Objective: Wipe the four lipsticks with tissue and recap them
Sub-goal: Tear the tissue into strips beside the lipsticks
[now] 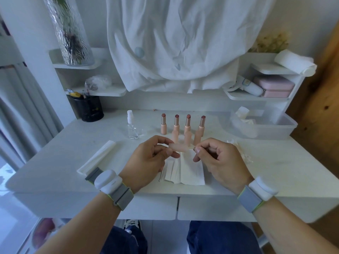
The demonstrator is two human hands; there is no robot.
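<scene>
Peach-pink plastic is what I hold between my hands: a translucent cap (178,147), lying sideways above the unfolded white tissue (190,171) on the white tabletop (73,143). My left hand (146,162) pinches one end of it; my right hand (218,158) pinches something thin and pale at its open end, though I cannot tell what. Behind, the four peach-cased lipsticks (183,125) stand upright in a row, all uncapped, their rosy bullets exposed. I cannot see whether any bullet is already wiped. None is recapped, so I judge most of the job remains: wiping whatever is unwiped, then fitting four caps. A folded white tissue strip (97,158) lies to the left.
</scene>
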